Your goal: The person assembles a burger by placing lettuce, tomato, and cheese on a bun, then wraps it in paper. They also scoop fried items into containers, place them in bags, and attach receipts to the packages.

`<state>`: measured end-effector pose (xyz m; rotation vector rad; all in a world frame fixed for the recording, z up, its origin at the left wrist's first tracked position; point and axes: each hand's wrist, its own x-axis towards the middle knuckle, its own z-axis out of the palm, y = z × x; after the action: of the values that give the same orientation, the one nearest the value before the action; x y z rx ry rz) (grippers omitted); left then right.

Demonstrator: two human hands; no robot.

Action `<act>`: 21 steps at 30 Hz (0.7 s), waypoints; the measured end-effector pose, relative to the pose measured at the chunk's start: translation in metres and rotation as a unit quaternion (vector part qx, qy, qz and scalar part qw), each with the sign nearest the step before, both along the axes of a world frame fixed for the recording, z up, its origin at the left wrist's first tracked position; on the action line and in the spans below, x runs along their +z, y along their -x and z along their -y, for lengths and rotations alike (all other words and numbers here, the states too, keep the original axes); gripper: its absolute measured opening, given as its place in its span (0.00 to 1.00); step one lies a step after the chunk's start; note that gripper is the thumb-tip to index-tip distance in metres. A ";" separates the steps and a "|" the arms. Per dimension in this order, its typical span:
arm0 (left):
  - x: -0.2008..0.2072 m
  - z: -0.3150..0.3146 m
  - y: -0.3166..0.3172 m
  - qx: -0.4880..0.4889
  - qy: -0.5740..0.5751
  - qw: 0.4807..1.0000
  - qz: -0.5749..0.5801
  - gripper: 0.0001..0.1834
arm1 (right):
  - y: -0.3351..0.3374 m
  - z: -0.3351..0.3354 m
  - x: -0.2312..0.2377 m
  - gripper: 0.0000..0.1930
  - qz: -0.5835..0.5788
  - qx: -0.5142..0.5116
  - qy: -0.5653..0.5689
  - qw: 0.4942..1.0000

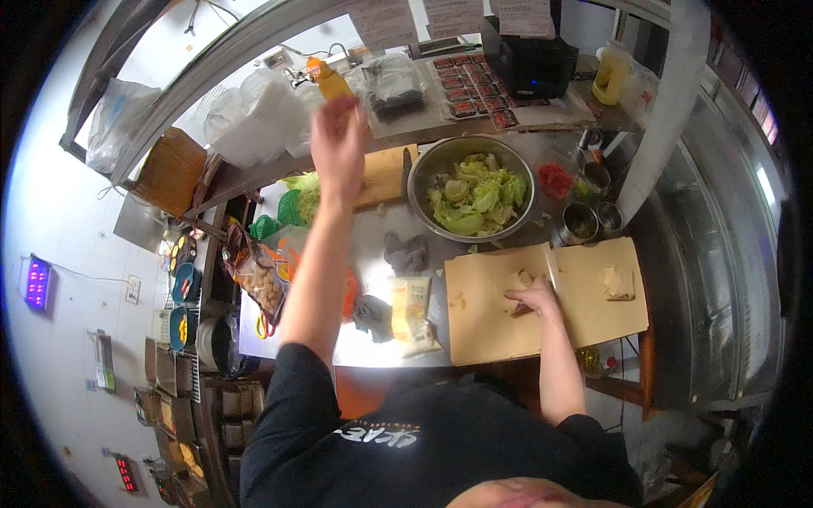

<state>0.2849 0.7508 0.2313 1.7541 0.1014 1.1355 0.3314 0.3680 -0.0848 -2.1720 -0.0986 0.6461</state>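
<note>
The right hand [538, 296] rests low on a crumpled tan paper bundle [518, 280], fingers bent over it and touching; whether they are clamped around it, I cannot tell. Directly beneath that hand is brown paper [484, 326] covering the work surface, and to its right, apart from it, lies a small folded tan packet [619, 284].

Just beyond the paper to the hand's left is a cream-and-clear plastic bag [410, 309], with a dark gray cloth [373, 316] beside it and another gray cloth [406, 253] farther forward.

Ahead of the right hand stands a steel bowl [417, 188] holding torn lettuce [478, 196]; ahead and to the right are steel cups [580, 223] and red food [555, 181].

The left hand [340, 151] is raised well to the left and forward, blurred, its fingers bunched just in front of a yellow squeeze bottle [332, 83]; I cannot tell whether they touch it. Right of that bottle, on the shelf, sit rows of red-and-black sachets [466, 90], then a black machine [535, 68].
</note>
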 end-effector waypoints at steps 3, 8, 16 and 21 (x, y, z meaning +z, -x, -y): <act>0.065 0.001 -0.049 0.207 -0.109 0.972 0.021 0.22 | -0.001 -0.005 -0.003 0.33 -0.176 -0.029 -0.093 0.979; 0.074 0.049 -0.082 0.140 -0.179 0.973 0.040 0.24 | 0.022 0.023 0.009 0.26 -0.167 -0.059 -0.242 0.954; 0.065 0.063 -0.119 0.088 -0.139 0.986 0.002 0.23 | 0.168 0.164 0.017 0.32 -0.170 -0.319 -0.487 0.795; -0.004 0.135 -0.038 -0.247 0.086 0.965 -0.008 0.12 | 0.291 0.211 0.019 0.37 -0.176 -0.345 -0.687 0.615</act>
<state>0.3230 0.6158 0.2276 1.5176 -0.2137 0.7241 0.0402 0.1566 -0.0656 -0.4288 0.3499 0.2803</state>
